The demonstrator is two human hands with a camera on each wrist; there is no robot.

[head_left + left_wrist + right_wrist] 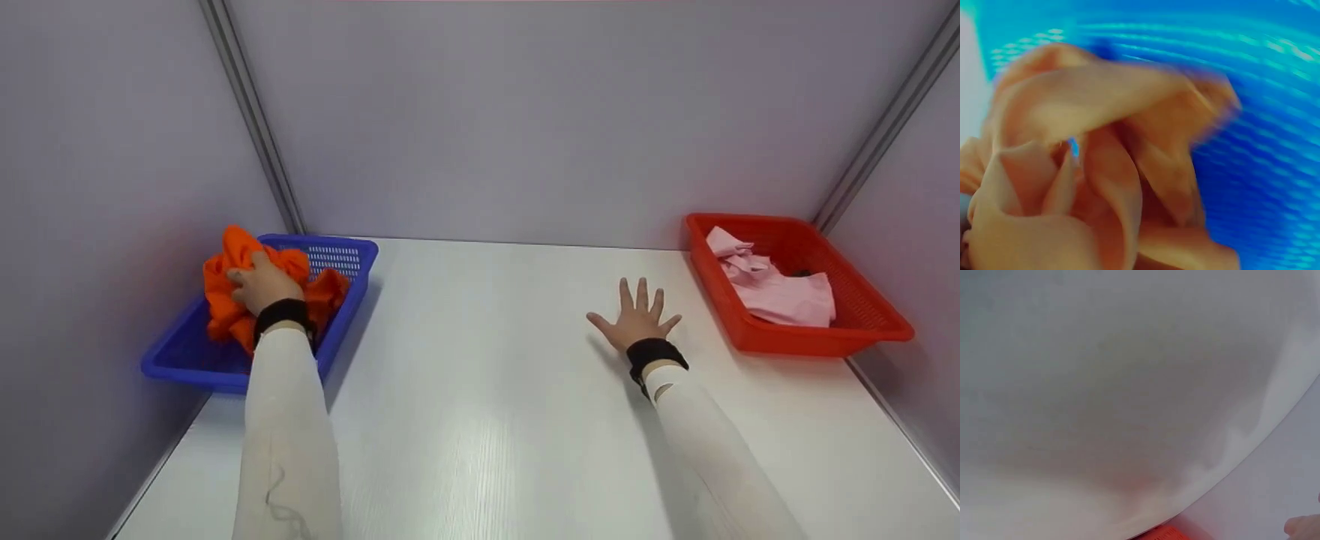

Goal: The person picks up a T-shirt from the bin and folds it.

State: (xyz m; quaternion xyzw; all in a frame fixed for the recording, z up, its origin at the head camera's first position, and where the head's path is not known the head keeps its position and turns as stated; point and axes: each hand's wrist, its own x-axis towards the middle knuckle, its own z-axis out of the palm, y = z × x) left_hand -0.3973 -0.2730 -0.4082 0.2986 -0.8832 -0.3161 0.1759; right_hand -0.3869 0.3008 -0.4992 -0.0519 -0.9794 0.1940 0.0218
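Observation:
At the left in the head view, my left hand [266,283] grips a bunched bright orange cloth [223,289] over the blue basket [165,364]. The left wrist view shows the cloth [1072,101] in loose folds, with the slotted basket wall [1264,169] behind it. A darker orange cloth [330,291] lies in the basket, right of the hand. My right hand [636,326] is spread palm down above the white table, fingers straight and holding nothing. In the right wrist view, only a fingertip [1300,526] shows at the lower right corner.
A red basket [795,341] stands at the right of the table, with pink cloth [787,298] and a small dark item inside. Grey walls enclose the white table [480,375] at the back and both sides. The blue basket sits close to the left wall.

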